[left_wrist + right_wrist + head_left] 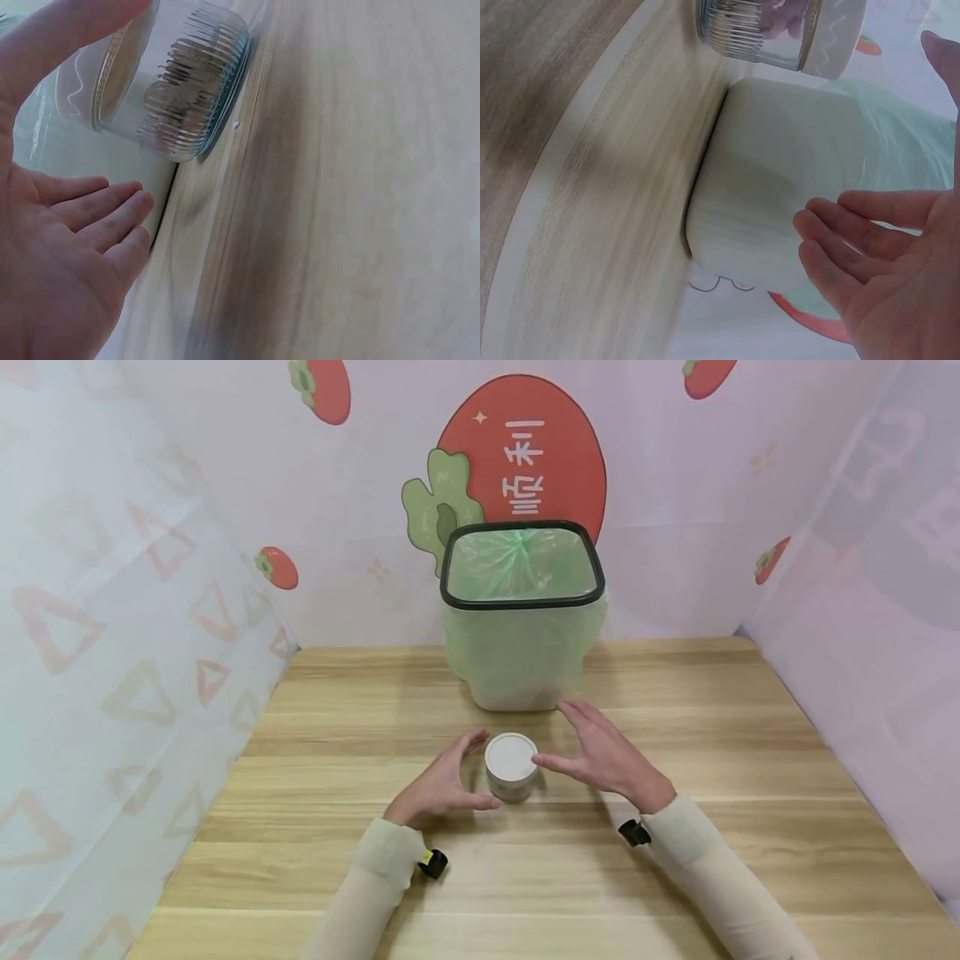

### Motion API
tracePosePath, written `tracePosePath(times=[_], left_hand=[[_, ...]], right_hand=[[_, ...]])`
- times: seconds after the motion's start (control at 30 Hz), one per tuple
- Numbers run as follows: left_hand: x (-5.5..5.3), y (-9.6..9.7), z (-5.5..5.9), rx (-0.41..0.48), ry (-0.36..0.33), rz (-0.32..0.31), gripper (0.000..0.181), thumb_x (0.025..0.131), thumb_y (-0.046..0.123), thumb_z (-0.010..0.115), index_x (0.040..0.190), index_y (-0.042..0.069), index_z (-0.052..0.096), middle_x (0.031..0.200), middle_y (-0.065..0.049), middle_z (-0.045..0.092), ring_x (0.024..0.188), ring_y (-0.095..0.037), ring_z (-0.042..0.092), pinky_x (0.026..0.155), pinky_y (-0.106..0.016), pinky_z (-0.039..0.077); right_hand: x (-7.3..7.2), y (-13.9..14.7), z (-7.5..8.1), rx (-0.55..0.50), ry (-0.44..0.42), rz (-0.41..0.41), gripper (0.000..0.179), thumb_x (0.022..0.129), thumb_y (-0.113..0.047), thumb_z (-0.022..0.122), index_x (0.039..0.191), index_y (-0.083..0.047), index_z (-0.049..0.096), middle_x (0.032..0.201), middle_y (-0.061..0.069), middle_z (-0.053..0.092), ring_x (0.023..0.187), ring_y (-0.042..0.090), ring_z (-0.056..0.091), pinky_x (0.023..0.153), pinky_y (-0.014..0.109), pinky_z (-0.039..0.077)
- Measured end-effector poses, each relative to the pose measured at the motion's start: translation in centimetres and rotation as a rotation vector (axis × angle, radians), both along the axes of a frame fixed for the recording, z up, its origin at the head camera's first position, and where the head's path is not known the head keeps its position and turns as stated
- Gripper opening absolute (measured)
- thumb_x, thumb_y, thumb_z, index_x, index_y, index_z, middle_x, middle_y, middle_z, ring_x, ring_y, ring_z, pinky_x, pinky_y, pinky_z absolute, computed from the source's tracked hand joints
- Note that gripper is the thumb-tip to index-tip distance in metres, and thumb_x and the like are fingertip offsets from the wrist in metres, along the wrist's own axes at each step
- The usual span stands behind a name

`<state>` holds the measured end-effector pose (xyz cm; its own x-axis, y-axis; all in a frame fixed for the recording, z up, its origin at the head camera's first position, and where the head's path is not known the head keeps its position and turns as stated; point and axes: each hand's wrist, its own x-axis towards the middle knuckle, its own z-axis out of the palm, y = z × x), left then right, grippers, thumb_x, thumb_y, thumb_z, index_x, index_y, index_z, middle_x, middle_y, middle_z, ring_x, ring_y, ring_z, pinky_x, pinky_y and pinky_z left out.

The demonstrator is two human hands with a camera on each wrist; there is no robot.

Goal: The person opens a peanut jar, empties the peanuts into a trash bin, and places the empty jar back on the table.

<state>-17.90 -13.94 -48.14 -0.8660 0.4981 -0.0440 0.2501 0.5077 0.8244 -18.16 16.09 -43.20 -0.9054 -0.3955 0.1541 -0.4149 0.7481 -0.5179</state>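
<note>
A small glass jar (512, 766) with a white lid stands upright on the wooden table, between the two hands. In the left wrist view the jar (191, 82) has ribbed clear sides, with brownish contents showing through. My left hand (444, 783) is at the jar's left side, thumb and fingers spread apart around it and holding nothing. On the other side my right hand (606, 756) is spread too, its thumb tip close to the lid's right edge in the head view. The right wrist view shows the right hand's fingers (855, 232) extended, beside the jar (780, 34).
A white bin (517, 643) with a black rim and a pale green liner bag stands behind the jar, near the table's back edge. Printed cloth walls (360, 585) enclose the wooden table (360, 710) at the back and both sides.
</note>
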Motion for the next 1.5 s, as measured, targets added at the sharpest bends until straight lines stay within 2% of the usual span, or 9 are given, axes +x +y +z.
tracePosePath(times=[0.2,0.53,0.8,1.07,1.3,1.5], left_hand=[[-0.1,0.3,-0.2,0.022,0.007,-0.014,0.122,0.075,0.032,0.097,0.166,0.003,0.022,0.17,-0.014,0.036,0.159,-0.033,0.034,0.131,-0.052,0.027],[-0.3,1.0,-0.5,0.077,-0.029,-0.036,0.122,0.077,0.03,0.096,0.166,0.0,0.018,0.171,-0.018,0.032,0.16,-0.037,0.032,0.13,-0.05,0.028],[-0.5,1.5,-0.7,0.1,-0.038,-0.019,0.118,0.076,0.025,0.097,0.165,0.001,0.023,0.168,-0.015,0.037,0.158,-0.034,0.035,0.131,-0.05,0.028],[-0.5,2.0,-0.9,0.128,-0.059,-0.013,0.116,0.075,0.021,0.097,0.164,0.002,0.025,0.166,-0.013,0.041,0.158,-0.033,0.036,0.131,-0.052,0.027],[-0.7,2.4,-1.0,0.16,-0.06,-0.03,0.112,0.075,0.019,0.098,0.162,0.005,0.029,0.157,-0.011,0.052,0.149,-0.029,0.048,0.127,-0.052,0.033],[-0.8,2.7,-1.3,0.168,-0.062,-0.005,0.108,0.073,0.018,0.098,0.16,0.009,0.034,0.152,-0.009,0.056,0.142,-0.028,0.053,0.123,-0.052,0.035]], right_hand=[[-0.1,-0.4,-0.1,0.002,0.003,0.022,0.106,0.087,-0.068,0.075,0.159,0.001,0.04,0.164,0.024,0.042,0.153,0.043,0.039,0.124,0.06,0.036],[0.0,-0.9,-0.2,0.013,0.013,0.038,0.111,0.083,-0.069,0.078,0.16,0.002,0.039,0.164,0.024,0.042,0.152,0.043,0.041,0.123,0.06,0.038],[-0.1,-1.3,0.0,0.023,0.025,0.057,0.113,0.081,-0.067,0.081,0.159,0.003,0.039,0.165,0.023,0.042,0.153,0.042,0.04,0.125,0.058,0.036],[-0.1,-2.0,-0.3,0.02,0.09,0.104,0.112,0.078,-0.064,0.086,0.155,0.005,0.045,0.156,0.026,0.051,0.145,0.043,0.05,0.119,0.057,0.044],[-0.3,-2.6,-0.7,0.003,0.129,0.166,0.113,0.076,-0.063,0.088,0.158,0.0,0.043,0.16,0.022,0.048,0.147,0.041,0.048,0.121,0.055,0.042],[-0.3,-3.0,-1.0,0.009,0.122,0.173,0.109,0.076,-0.061,0.089,0.155,0.001,0.046,0.157,0.022,0.051,0.145,0.04,0.051,0.118,0.055,0.045]])
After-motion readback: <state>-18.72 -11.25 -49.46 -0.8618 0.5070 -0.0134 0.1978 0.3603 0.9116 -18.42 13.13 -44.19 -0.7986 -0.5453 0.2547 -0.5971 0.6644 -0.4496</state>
